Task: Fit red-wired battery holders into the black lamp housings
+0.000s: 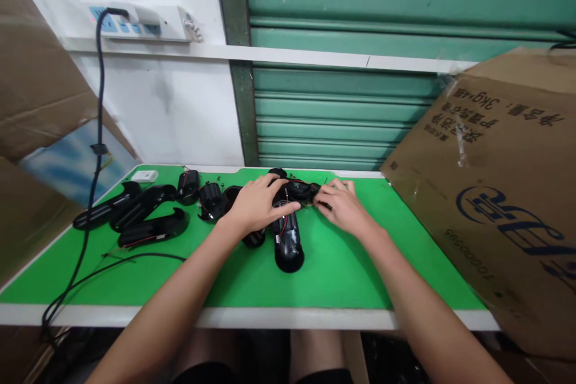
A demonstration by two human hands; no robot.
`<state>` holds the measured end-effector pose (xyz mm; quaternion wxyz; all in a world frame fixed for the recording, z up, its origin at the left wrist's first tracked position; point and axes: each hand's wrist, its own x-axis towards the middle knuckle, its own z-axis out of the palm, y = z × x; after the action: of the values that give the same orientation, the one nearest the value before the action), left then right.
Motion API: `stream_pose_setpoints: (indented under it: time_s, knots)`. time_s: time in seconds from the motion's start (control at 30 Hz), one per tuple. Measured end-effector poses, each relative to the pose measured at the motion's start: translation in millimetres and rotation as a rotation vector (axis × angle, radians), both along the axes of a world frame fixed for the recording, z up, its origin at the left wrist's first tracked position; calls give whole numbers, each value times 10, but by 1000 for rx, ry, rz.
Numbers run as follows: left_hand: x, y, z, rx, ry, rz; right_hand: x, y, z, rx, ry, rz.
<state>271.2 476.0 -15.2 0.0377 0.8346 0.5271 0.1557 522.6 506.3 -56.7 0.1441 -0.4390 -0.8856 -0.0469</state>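
A person's bare hands worked over a green tabletop (pixel 342 282) lined with black plastic parts, in front of a green slatted shutter (pixel 369 3). The left hand (pixel 258 203) lay palm down with its fingers loosely spread over the dark part (pixel 297 189) at the center, its thumb reaching across the upper end of a black casing (pixel 289 249) that bore a red wire. The right hand (pixel 338 203) had its fingers bent inward, thumb and fingertips drawn near each other at the right end of the dark part; whether they had closed on it, or on the thin wires there, could not be told. The casing lay below the dark part, its rounded end pointing toward the person. To the left, three long black shells (pixel 146 206) lay side by side, with two shorter black pieces (pixel 188 185) between them and the left hand. A small white object (pixel 144 176) sat near the back edge, a dark cable (pixel 99 108) hung from a power strip (pixel 173 23), and a cardboard box (pixel 499 156) leaned at the right
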Motion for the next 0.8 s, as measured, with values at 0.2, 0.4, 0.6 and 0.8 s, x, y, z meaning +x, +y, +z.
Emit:
stream_pose_setpoints:
  time_s: [0.2, 0.4, 0.6, 0.8]
  knots:
    - [-65, 63, 26, -55, -54, -64, 141, 119, 28, -102, 114, 69]
    - [17, 36, 27, 6, -37, -69, 52, 70, -20, 27, 41, 34]
    - [170, 81, 34, 5, 12, -112, 88, 82, -52, -78, 133, -33]
    - [264, 173, 52, -11, 96, -87, 198, 116, 15, -218, 183, -11]
